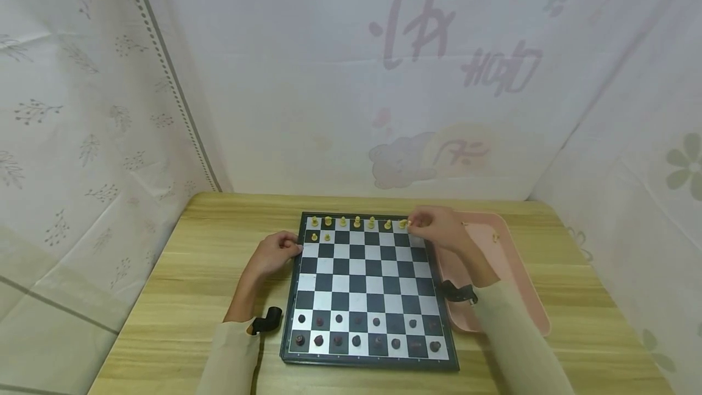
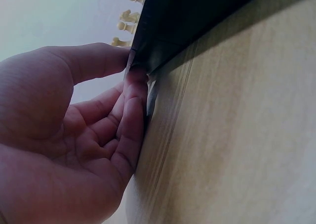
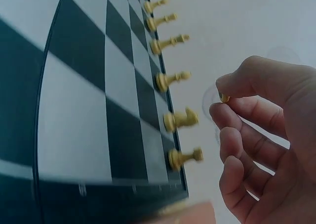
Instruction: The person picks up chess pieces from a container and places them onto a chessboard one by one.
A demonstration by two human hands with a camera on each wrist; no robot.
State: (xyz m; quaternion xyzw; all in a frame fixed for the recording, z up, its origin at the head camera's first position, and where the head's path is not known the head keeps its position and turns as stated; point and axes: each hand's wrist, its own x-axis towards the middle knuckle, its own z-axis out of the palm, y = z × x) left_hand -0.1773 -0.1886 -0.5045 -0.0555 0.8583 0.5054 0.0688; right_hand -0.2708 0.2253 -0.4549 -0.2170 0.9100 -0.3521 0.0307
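Note:
A black-and-white chessboard [image 1: 358, 267] lies on the table. At its left edge my left hand [image 1: 272, 253] grips the rim, the thumb [image 2: 106, 61] on top and the fingers against the side. My right hand [image 1: 441, 229] is over the far right corner, pinching a small yellow chess piece [image 3: 224, 98] between thumb and forefinger; most of it is hidden. Yellow pieces line the far row, among them a knight [image 3: 181, 119] and a rook [image 3: 185, 157]. Two yellow pawns [image 1: 327, 237] stand in front of that row, at the left.
Dark chess pieces [image 1: 356, 341] occupy the two rows nearest me. Right of the board lies a pink tray [image 1: 526, 288], partly under my right forearm, with a few yellow pieces [image 1: 496, 238] inside. A patterned cloth [image 1: 329, 78] hangs behind the wooden table [image 1: 181, 297].

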